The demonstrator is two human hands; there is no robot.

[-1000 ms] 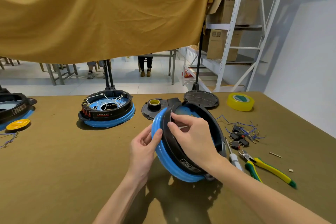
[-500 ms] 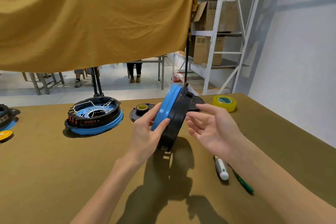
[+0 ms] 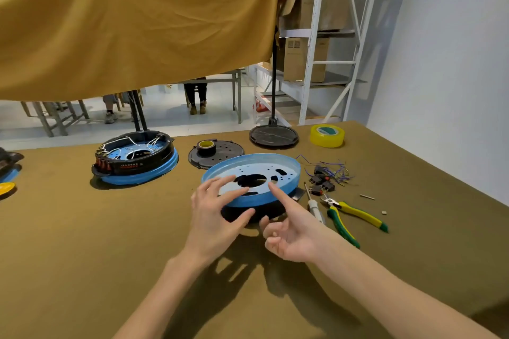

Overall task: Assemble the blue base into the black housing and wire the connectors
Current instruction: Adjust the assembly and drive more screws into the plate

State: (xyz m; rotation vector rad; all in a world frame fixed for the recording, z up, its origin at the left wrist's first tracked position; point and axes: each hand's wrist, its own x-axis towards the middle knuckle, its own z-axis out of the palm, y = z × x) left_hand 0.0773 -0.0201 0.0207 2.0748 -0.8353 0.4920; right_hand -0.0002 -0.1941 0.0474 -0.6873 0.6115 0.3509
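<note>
**Blue base sits loose on black housing as both hands hover at its rim**

At the centre of the frame, a round blue plastic base, pierced with cut-outs and small holes, lies open side up on a black round plastic housing, most of which is hidden beneath it. The left hand has its fingers spread, fingertips on or just over the near rim, thumb by the housing's dark edge; whether it presses is hard to tell. The right hand points its index finger at the rim, the other fingers loosely curled, holding nothing.

The base looks tilted rather than seated, so a push on one side could tip or jam it instead of dropping it in evenly. At centre right, a tangle of thin purple wires with small black connectors lies beside a white-handled screwdriver and yellow-and-green pliers; a sliding housing could sweep into them and scatter the small parts. At centre left stands a finished black-and-blue wired unit, a likely guide to orientation: misaligned holes would probably spoil the wiring later.
</note>
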